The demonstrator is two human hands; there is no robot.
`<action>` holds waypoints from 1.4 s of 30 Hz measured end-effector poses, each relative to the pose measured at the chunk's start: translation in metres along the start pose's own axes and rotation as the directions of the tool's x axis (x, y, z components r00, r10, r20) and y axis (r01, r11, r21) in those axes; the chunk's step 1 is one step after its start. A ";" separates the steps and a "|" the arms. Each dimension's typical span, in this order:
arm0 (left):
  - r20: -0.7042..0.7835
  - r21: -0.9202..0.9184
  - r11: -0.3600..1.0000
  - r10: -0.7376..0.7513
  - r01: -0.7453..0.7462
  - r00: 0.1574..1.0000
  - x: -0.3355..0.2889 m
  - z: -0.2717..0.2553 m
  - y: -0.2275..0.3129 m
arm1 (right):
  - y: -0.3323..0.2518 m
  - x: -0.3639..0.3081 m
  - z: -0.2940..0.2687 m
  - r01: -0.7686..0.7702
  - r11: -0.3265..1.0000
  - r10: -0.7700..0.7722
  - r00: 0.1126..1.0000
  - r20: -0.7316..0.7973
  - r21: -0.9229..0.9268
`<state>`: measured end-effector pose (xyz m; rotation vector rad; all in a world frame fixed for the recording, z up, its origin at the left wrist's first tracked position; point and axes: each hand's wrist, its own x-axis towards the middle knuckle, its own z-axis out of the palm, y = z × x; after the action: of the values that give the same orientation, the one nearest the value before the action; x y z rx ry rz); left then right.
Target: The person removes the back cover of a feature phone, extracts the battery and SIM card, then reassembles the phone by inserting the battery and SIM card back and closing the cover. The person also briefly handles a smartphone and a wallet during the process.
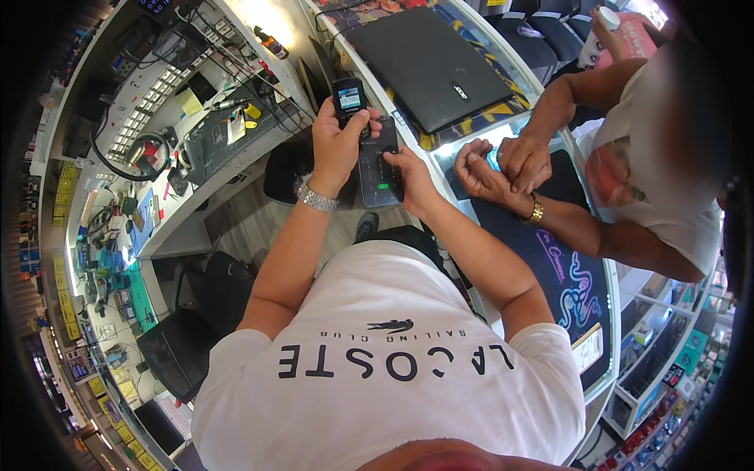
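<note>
My left hand (336,145) is closed round a small black keypad phone (349,96) with a lit screen, its thumb over the keys. Beside it, my right hand (416,182) grips a dark smartphone (380,177), the thumb resting on its face. A dial pad with a green call button shows on that larger screen. The two phones are close together, with the smartphone's top end near the left fingers. A metal watch circles my left wrist.
A closed black laptop (428,67) lies on the glass counter ahead. Across the counter, another person's hands (510,169) meet above a dark mat (561,235). At left stands a cluttered workbench (200,196) with tools and cables. Black chairs (181,349) stand behind it, near my left side.
</note>
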<state>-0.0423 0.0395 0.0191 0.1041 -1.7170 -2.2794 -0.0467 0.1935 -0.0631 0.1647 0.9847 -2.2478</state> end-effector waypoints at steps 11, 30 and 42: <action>0.025 -0.080 0.997 0.000 0.002 1.000 -0.002 -0.003 -0.001 | -0.003 -0.005 0.005 0.002 1.000 -0.002 1.000 0.011 0.001; 0.010 -0.109 0.994 0.009 -0.008 1.000 -0.009 -0.012 -0.003 | 0.002 -0.001 0.000 0.005 1.000 -0.005 1.000 0.017 0.005; 0.101 -0.337 0.938 -0.054 0.085 0.993 0.016 -0.012 -0.009 | 0.004 0.005 -0.002 -0.006 1.000 0.006 0.999 0.034 0.011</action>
<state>-0.0565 0.0259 0.0090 -0.0116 -1.3470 -2.6334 -0.0482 0.1907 -0.0685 0.1342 0.9532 -2.2433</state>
